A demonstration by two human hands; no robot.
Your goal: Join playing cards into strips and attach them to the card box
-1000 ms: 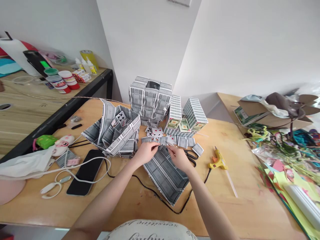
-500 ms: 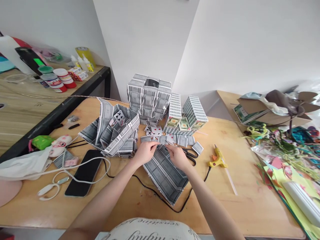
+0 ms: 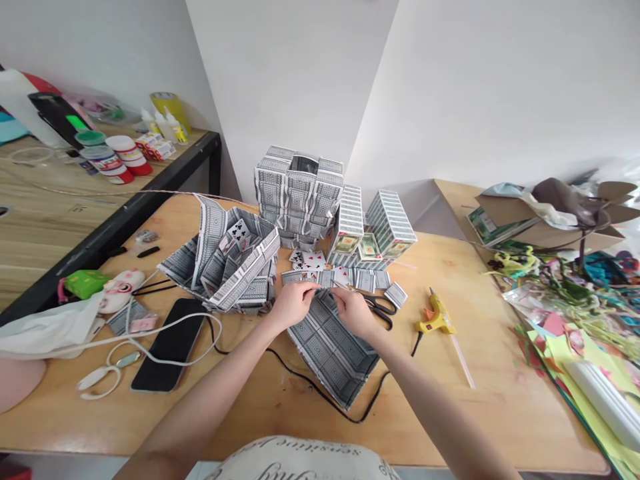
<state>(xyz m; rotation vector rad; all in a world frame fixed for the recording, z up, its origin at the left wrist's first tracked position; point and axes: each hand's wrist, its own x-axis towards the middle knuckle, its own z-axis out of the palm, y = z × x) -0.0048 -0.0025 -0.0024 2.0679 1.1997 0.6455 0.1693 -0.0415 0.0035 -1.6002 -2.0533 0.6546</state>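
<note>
The fingertips of the left hand [image 3: 294,305] and the right hand [image 3: 354,312] are pinched together at the far end of the card panel [image 3: 334,350]; what is gripped cannot be told. From them, its long axis is slanted backwards and rightwards, the right hand being nearer.

Smooth wooden tabletop [image 3: 480,400]; glossy phone [image 3: 167,347].

card panel [image 3: 333,348] partly hidden, shirt [image 3: 303,460] cut off
</note>
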